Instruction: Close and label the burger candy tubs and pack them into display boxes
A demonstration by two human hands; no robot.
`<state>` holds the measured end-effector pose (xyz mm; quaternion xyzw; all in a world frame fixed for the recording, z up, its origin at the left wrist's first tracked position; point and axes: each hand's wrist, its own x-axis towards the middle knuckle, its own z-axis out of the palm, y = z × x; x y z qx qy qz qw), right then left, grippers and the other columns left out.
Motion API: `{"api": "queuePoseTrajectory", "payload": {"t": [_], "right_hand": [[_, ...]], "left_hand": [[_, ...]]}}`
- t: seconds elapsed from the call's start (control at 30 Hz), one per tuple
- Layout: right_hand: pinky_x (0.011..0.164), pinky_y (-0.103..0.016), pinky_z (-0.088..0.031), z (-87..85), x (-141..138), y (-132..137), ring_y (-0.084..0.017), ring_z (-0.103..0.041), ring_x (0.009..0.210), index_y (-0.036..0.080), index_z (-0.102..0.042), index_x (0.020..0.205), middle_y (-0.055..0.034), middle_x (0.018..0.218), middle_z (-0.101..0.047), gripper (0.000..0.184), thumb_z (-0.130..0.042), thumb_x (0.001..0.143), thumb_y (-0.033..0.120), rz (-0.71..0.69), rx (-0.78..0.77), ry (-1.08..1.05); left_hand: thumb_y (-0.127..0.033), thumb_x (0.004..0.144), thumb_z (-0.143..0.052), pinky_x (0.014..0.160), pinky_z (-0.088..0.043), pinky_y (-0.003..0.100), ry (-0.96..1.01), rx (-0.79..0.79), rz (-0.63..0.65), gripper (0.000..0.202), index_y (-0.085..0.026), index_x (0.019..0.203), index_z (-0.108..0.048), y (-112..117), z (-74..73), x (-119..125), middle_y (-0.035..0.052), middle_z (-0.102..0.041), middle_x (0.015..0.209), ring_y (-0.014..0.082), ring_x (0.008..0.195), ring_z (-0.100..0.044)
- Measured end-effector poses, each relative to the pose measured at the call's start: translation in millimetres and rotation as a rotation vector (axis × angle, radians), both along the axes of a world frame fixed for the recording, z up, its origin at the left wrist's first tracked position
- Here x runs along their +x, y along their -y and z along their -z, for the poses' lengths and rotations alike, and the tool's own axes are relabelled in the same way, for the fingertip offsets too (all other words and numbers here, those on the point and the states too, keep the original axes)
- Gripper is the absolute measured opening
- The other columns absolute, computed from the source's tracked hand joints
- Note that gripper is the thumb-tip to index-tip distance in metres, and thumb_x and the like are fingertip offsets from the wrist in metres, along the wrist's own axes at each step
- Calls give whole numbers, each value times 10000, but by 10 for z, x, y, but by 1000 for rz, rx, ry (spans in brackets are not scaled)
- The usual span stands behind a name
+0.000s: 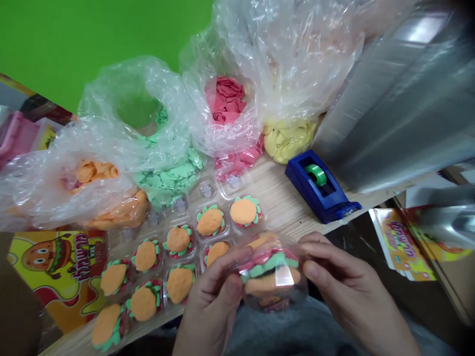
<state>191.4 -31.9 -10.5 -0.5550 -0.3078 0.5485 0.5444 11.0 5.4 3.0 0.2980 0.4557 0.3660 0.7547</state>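
Between left hand (213, 296) and right hand (349, 284), holding up clear plastic box (273, 296) near front edge of wooden table (276, 193), with one layered burger (272, 264) inside, turned to show orange bun, red, green, then orange bun again. With left hand, half closed, gripping one end of box between thumb and curled fingers. With right hand, pinching opposite end between thumb and bent fingertips, nearly closed.

Left of left hand and beyond it, showing nine more burgers (178, 241) in clear compartments, set in slanting rows, orange tops up, green frills poking out. Farther left, past these, showing printed card (55, 269) with smiling burger figure.

Straight ahead of both hands, behind compartments, showing open plastic bags in a line: from left, orange pieces (124, 210), green pieces (170, 175), red pieces (228, 101), yellow pieces (287, 141).

Just beyond right hand, on table, showing blue tape dispenser (315, 190) with green roll. Behind dispenser and farther right, showing large shiny roll (393, 109), probably wrapping film, though too blurred to be sure. Right of right hand, lower down, showing printed cards (403, 244), yellow and red
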Motion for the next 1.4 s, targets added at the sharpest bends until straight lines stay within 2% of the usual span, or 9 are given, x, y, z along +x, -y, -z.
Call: {"api": "queuePoseTrajectory", "payload": {"t": [0.13,0.27,0.37,0.53,0.83,0.97,1.23,1.3,1.4], "right_hand": [[693,-223,-527,26,40,76,-162,-606,820,359,-717,947,-22,840,-644,203,-629,783,279,-76,-29,113],[689,-204,-515,114,109,270,-152,-609,802,333,-727,932,-29,811,-629,201,-600,798,255,-213,-73,241],[688,-217,-513,178,130,465,-159,-623,793,317,-722,954,-37,818,-631,211,-569,821,260,-311,-135,293],[666,-225,-509,268,44,692,-159,-632,741,310,-719,941,-30,779,-635,208,-545,839,256,-443,-158,307],[667,-222,-504,443,-51,811,-151,-615,745,305,-720,916,-26,769,-614,195,-552,841,238,-546,-118,255],[668,-222,-497,439,-68,814,-153,-615,746,298,-724,921,-28,762,-612,200,-545,845,248,-557,-157,223],[701,-213,-491,526,-105,883,-153,-603,772,250,-701,828,-22,788,-617,149,-561,830,304,-217,-279,88],[703,-209,-491,556,-156,916,-152,-605,767,248,-686,825,-19,787,-623,120,-574,821,292,-248,-287,97],[732,-214,-494,577,-241,927,-157,-620,793,246,-665,849,-19,810,-642,97,-578,812,265,-313,-266,102]], "left_hand": [[-328,774,-651,902,-449,255,-181,63,75,132,-305,895,-699,47,35,-55,-13,-625,1130,167,1068,-563],[-269,801,-612,806,-451,222,-464,128,272,51,-249,830,-649,142,50,-41,-10,-608,891,140,882,-579],[-287,826,-562,739,-449,231,-512,104,434,97,-228,876,-621,267,116,-55,1,-600,848,149,800,-574],[-286,843,-521,725,-439,241,-528,116,568,114,-209,874,-599,484,265,-198,16,-582,831,161,806,-566],[-296,841,-524,668,-436,236,-545,293,583,136,-205,814,-622,698,346,-318,31,-586,766,157,731,-573],[-304,838,-530,654,-423,225,-559,216,579,157,-196,790,-632,705,373,-291,23,-580,749,149,713,-566],[-278,856,-511,704,-423,216,-593,180,344,112,-223,891,-602,769,394,-282,12,-559,836,142,778,-546],[-257,893,-450,717,-414,212,-618,182,409,148,-222,891,-594,710,350,-327,12,-548,838,136,791,-545],[-218,917,-390,744,-405,216,-603,280,624,206,-227,942,-594,585,304,-402,23,-532,873,136,827,-537]]}}
